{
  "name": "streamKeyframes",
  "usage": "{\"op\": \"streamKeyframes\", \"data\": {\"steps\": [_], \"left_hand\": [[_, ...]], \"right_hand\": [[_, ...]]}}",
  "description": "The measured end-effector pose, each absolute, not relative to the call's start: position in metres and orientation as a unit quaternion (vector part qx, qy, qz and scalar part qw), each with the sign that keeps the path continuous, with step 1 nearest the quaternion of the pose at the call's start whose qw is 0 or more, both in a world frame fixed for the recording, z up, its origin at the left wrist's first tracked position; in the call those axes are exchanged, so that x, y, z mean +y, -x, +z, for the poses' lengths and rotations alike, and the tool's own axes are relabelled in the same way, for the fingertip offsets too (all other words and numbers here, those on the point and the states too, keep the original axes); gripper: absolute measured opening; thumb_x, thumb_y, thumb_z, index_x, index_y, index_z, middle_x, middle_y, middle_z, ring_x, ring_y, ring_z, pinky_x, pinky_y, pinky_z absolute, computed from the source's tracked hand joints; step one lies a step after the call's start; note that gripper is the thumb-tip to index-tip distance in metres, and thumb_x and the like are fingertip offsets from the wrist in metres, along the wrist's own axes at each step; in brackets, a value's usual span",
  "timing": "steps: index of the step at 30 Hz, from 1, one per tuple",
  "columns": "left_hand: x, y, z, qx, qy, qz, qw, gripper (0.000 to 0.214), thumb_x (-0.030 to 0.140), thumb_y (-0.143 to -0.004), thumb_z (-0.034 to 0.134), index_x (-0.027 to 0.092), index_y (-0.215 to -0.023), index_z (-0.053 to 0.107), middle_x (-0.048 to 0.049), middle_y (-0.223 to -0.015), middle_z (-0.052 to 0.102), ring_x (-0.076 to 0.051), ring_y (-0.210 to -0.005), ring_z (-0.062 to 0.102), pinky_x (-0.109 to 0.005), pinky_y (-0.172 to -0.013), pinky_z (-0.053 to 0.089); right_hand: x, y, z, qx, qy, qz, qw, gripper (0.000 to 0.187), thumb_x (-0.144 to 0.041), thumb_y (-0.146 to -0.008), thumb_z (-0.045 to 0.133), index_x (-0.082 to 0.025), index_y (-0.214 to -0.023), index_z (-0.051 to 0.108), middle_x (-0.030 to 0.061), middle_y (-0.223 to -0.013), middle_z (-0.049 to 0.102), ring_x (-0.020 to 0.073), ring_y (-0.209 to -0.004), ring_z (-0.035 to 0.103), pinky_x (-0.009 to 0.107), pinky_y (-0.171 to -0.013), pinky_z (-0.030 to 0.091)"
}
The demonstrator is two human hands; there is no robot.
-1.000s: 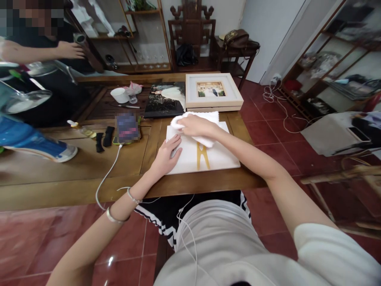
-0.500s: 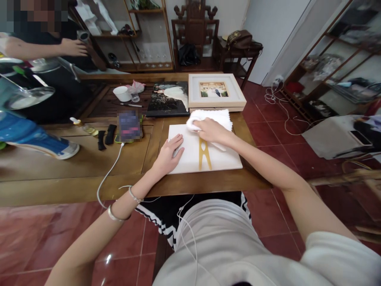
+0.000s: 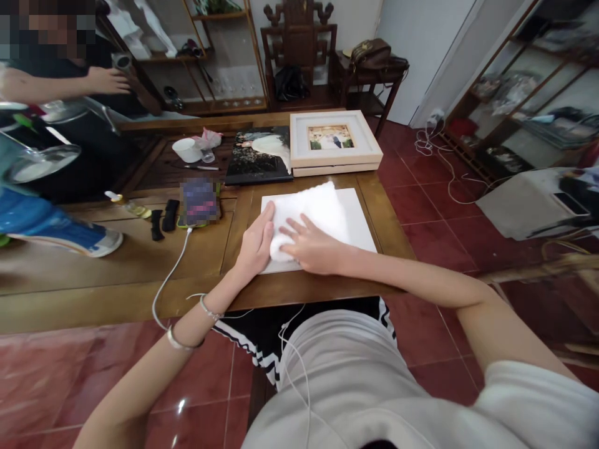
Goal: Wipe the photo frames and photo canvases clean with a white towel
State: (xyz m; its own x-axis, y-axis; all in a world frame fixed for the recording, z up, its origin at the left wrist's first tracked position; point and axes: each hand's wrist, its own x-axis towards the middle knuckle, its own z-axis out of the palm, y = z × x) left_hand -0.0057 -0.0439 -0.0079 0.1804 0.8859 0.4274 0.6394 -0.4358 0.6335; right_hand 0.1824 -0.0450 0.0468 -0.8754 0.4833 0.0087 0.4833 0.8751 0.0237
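A white board [image 3: 361, 218] lies flat near the table's front edge. Spread over most of it is a white towel [image 3: 322, 206], which hides the yellow mark that showed on the board earlier. My right hand [image 3: 311, 246] is on the towel's near part, fingers fanned over the cloth and the thumb at a bunched fold. Along the board's left edge rests my left hand [image 3: 256, 243], fingers extended and holding nothing, close beside the towel.
Behind the board stand a light wooden picture frame [image 3: 336, 138] and a dark photo panel [image 3: 259, 153]. To the left are a phone [image 3: 199, 201] on a white cable, black straps [image 3: 163, 218], a small dropper bottle [image 3: 128, 204], a white cup [image 3: 187, 149] and a blue bottle [image 3: 56, 218]. Another person stands across the table.
My right hand has swept the towel from the board's far edge toward me and to the left, and its fingers have spread. My left hand has shifted slightly left.
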Motion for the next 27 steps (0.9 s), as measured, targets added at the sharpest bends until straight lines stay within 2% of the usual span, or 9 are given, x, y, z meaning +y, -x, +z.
{"op": "streamKeyframes", "data": {"steps": [3, 7, 10, 16, 19, 23, 27], "left_hand": [[-0.043, 0.006, -0.009, 0.508, -0.758, 0.377, 0.158, 0.058, 0.046, -0.103, 0.023, 0.013, -0.147, 0.043, -0.0119, -0.150, 0.045, -0.023, -0.139, 0.042, -0.040, -0.117, 0.033], [-0.040, 0.004, -0.012, 0.510, -0.766, 0.350, 0.174, 0.052, 0.043, -0.102, 0.030, 0.015, -0.139, 0.053, -0.0124, -0.147, 0.048, -0.025, -0.138, 0.044, -0.045, -0.117, 0.032], [-0.038, 0.004, -0.014, 0.506, -0.774, 0.335, 0.180, 0.046, 0.039, -0.099, 0.037, 0.016, -0.131, 0.059, -0.0128, -0.143, 0.053, -0.027, -0.138, 0.044, -0.050, -0.117, 0.031], [-0.037, 0.005, -0.016, 0.504, -0.777, 0.331, 0.181, 0.040, 0.030, -0.096, 0.041, 0.019, -0.128, 0.062, -0.0103, -0.140, 0.056, -0.028, -0.138, 0.044, -0.053, -0.116, 0.032], [-0.036, 0.005, -0.016, 0.505, -0.777, 0.333, 0.177, 0.040, 0.028, -0.095, 0.042, 0.019, -0.127, 0.063, -0.0103, -0.140, 0.056, -0.028, -0.137, 0.044, -0.053, -0.115, 0.033], [-0.036, 0.005, -0.017, 0.503, -0.778, 0.330, 0.177, 0.041, 0.028, -0.095, 0.041, 0.017, -0.128, 0.062, -0.0125, -0.140, 0.056, -0.028, -0.137, 0.044, -0.053, -0.115, 0.032], [-0.037, 0.004, -0.018, 0.507, -0.778, 0.327, 0.178, 0.041, 0.029, -0.095, 0.040, 0.018, -0.128, 0.062, -0.0114, -0.142, 0.055, -0.028, -0.138, 0.043, -0.053, -0.116, 0.031]], "right_hand": [[-0.078, -0.201, 0.050, -0.977, 0.214, -0.005, 0.011, 0.031, -0.013, -0.087, 0.050, -0.015, -0.113, 0.067, 0.0199, -0.136, 0.057, 0.0371, -0.131, 0.047, 0.059, -0.109, 0.030], [-0.092, -0.225, 0.056, -0.973, 0.232, 0.018, 0.008, 0.032, -0.012, -0.085, 0.053, -0.013, -0.114, 0.066, 0.0213, -0.135, 0.057, 0.0332, -0.132, 0.048, 0.053, -0.110, 0.033], [-0.077, -0.226, 0.062, -0.961, 0.275, 0.019, -0.007, 0.036, -0.007, -0.085, 0.049, -0.011, -0.117, 0.063, 0.0217, -0.132, 0.059, 0.0291, -0.131, 0.050, 0.048, -0.111, 0.033], [-0.012, -0.206, 0.066, -0.930, 0.366, 0.016, -0.021, 0.038, -0.009, -0.087, 0.048, -0.013, -0.122, 0.059, 0.0210, -0.127, 0.061, 0.0296, -0.114, 0.060, 0.046, -0.102, 0.038], [0.003, -0.199, 0.057, -0.933, 0.359, -0.010, 0.005, 0.038, -0.009, -0.087, 0.046, -0.012, -0.123, 0.059, 0.0200, -0.127, 0.061, 0.0307, -0.123, 0.053, 0.047, -0.103, 0.036], [-0.024, -0.200, 0.044, -0.948, 0.316, -0.039, 0.017, 0.037, -0.007, -0.085, 0.050, -0.009, -0.119, 0.063, 0.0244, -0.136, 0.054, 0.0351, -0.136, 0.040, 0.053, -0.111, 0.028], [-0.080, -0.215, 0.049, -0.966, 0.259, -0.008, 0.019, 0.034, -0.007, -0.082, 0.052, -0.013, -0.112, 0.068, 0.0230, -0.138, 0.054, 0.0345, -0.136, 0.042, 0.054, -0.111, 0.030]]}}
